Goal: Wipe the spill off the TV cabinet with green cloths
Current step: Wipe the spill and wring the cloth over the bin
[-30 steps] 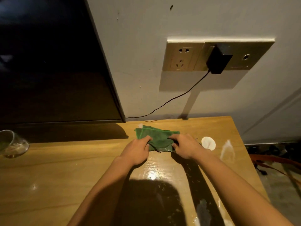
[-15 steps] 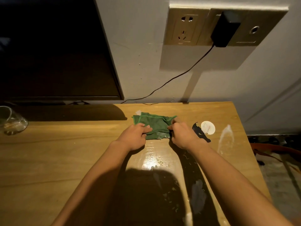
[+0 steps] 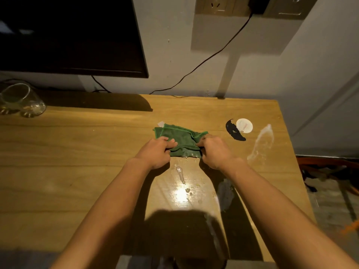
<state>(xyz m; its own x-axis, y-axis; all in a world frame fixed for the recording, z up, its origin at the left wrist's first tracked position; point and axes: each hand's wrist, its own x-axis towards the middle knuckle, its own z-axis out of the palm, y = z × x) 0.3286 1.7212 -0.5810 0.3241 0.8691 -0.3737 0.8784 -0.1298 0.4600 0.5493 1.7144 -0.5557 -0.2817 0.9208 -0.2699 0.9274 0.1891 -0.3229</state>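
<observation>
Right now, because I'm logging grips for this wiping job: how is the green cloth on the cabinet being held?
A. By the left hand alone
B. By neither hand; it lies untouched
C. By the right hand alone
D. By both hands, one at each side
D: the left hand grips the green cloth at its left side and the right hand grips its right side, with the cloth on the TV cabinet.

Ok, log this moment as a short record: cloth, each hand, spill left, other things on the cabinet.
cloth: green cloth, bunched on the cabinet top
left hand: grips the cloth's left edge
right hand: grips its right edge
spill: wet streak just nearer than the cloth; white smear by the right edge
other: glass bowl far left; white disc beside black scrap
</observation>
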